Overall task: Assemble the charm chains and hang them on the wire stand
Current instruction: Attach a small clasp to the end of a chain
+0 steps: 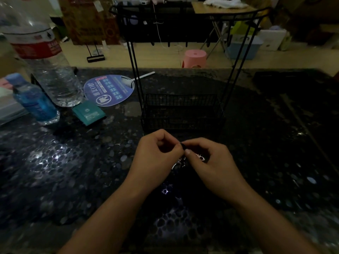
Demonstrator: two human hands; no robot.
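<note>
On a dark, pebble-patterned table [73, 171], a person's left hand [156, 153] and right hand [212, 162] meet just in front of a black wire stand [183, 110], fingers of both curled in and pinching a small charm chain [183, 158] between them; its silvery links glint below the fingertips, too dim to make out in detail. The stand rises just beyond the hands, its basket base on the table and its hooked top rail far above, with nothing seen hanging from it. At far left, a round blue fan [110, 90] carries Chinese characters and a tooth logo, the small print unreadable. Beside it stands a large clear bottle [49, 70] with a red-and-white label whose lettering is blurred, a smaller blue bottle [34, 101] nearer the left edge, and a teal packet [89, 112] lying flat, its white print illegible. Beyond the table, a pink stool [195, 57] sits on the floor behind the stand's uprights, near a folding table [220, 8] with a white cloth [223, 2] on it.
</note>
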